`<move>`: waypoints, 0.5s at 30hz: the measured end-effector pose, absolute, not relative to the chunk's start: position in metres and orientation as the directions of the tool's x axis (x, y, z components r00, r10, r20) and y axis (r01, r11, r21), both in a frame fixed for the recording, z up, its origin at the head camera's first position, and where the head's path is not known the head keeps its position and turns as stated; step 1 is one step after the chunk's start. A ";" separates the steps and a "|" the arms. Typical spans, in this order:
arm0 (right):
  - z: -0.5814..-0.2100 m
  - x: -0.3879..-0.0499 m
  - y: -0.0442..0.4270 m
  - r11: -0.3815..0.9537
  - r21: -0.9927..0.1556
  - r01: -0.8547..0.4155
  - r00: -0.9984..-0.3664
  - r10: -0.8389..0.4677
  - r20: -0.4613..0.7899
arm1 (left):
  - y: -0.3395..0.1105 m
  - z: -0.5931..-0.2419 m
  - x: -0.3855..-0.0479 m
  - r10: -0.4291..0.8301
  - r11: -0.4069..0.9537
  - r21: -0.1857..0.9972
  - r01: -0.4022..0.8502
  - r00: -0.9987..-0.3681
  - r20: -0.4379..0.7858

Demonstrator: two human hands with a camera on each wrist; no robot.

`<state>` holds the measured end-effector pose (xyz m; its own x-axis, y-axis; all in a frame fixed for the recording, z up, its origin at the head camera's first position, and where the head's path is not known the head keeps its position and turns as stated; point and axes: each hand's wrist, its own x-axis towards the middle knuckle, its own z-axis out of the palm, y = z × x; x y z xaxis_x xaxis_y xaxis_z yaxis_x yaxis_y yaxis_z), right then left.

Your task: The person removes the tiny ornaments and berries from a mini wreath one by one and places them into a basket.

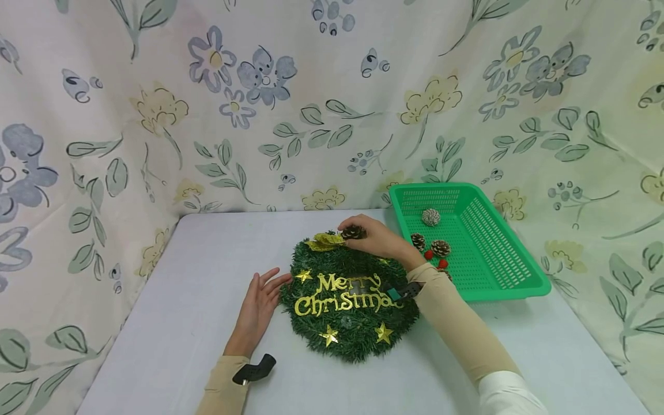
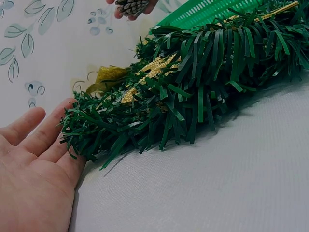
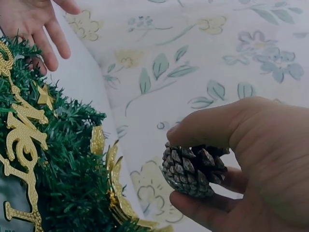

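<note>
A green tinsel wreath lies on the white table, with gold "Merry Christmas" lettering, gold stars and a gold ribbon bow at its far edge. My right hand pinches a brown pine cone between thumb and fingers, above the far edge of the wreath beside the bow. At the wreath's left side, my left hand has its fingers extended, palm turned up. In the left wrist view its fingertips touch the wreath's greenery.
A green perforated basket stands at the right back of the table. Inside lie a whitish cone, brown pine cones and red berries. A floral cloth hangs behind the table.
</note>
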<state>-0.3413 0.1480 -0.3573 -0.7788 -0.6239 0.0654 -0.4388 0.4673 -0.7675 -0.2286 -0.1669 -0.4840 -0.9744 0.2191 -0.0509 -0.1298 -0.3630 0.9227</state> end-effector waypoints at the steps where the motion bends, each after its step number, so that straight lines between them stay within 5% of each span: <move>1: -0.357 -0.341 0.148 0.472 -0.767 -0.434 -0.783 -0.619 0.062 | -0.167 -0.484 -0.228 0.221 -0.364 0.922 -0.129 -0.974 -0.049; 15: -0.355 -0.346 0.159 0.496 -0.747 -0.443 -0.802 -0.592 0.082 | -0.167 -0.484 -0.228 0.219 -0.371 0.920 -0.128 -0.975 -0.047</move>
